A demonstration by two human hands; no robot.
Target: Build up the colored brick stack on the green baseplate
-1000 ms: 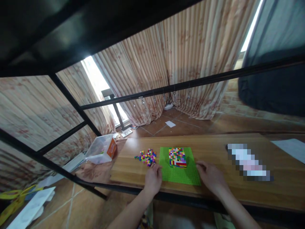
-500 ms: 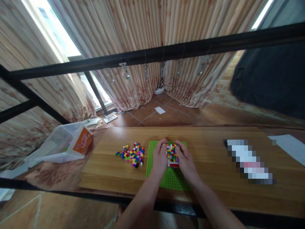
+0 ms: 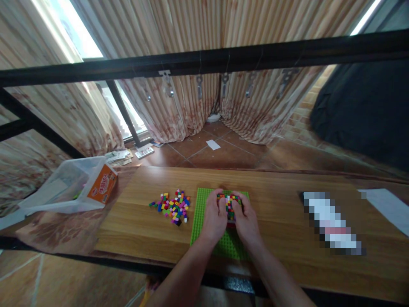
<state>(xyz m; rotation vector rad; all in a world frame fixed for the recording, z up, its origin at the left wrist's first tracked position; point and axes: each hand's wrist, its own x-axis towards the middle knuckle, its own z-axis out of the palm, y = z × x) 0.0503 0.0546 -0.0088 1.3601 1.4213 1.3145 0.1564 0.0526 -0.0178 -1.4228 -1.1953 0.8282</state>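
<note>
A block of small multicoloured toy bricks [image 3: 228,204] sits on a green studded baseplate [image 3: 198,213] on the wooden table. My left hand [image 3: 214,216] wraps round its left side, with the thumb lying over the top. On the right side, my right hand [image 3: 246,217] holds the same block, its thumb also over the bricks. The fingertips of both hands curl round the far edge, and the palms hide much of the block. Left of the baseplate lies a loose pile of small coloured bricks [image 3: 174,207].
A clear plastic bin [image 3: 73,170] with an orange label stands left of the table [image 3: 128,221]. A blurred-out flat object [image 3: 332,221] lies on the right, near a white sheet [image 3: 385,204]. A black metal bar [image 3: 191,64] with hanging hooks crosses above the table.
Both thumbs have moved inward over the top of the brick block, covering more of it. The hands have drawn closer together. The camera view has shifted slightly.
</note>
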